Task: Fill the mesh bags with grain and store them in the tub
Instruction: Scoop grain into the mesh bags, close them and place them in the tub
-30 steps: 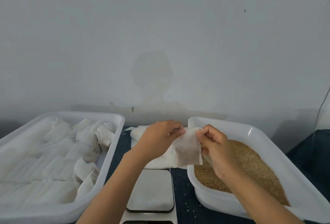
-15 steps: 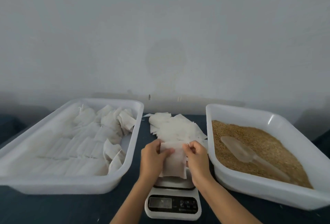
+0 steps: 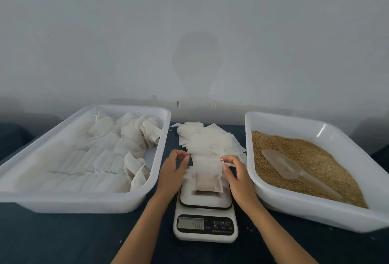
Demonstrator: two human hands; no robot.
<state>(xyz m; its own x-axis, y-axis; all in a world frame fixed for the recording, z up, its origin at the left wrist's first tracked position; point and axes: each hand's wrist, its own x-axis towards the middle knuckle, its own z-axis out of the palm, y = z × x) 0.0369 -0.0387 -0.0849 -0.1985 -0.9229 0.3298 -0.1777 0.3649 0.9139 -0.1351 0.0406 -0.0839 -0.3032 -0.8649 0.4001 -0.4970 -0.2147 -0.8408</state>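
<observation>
Mesh bag [image 3: 207, 176] stands on the scale [image 3: 205, 211], some grain visible through its lower half; likely there for weighing. Right hand [image 3: 237, 177] pinches the drawstring at the bag's top corner, propping it upright. Left hand [image 3: 173, 169] hovers just beside the bag, fingers loosely curled, holding nothing. Grain tub [image 3: 315, 211] with scoop [image 3: 282, 166] at right; storage tub [image 3: 84, 200], rows of filled bags, at left; empty bags [image 3: 210, 139] piled behind the scale

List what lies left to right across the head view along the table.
Tub of filled bags → left hand → bag on the scale → right hand → grain tub with a scoop.
</observation>
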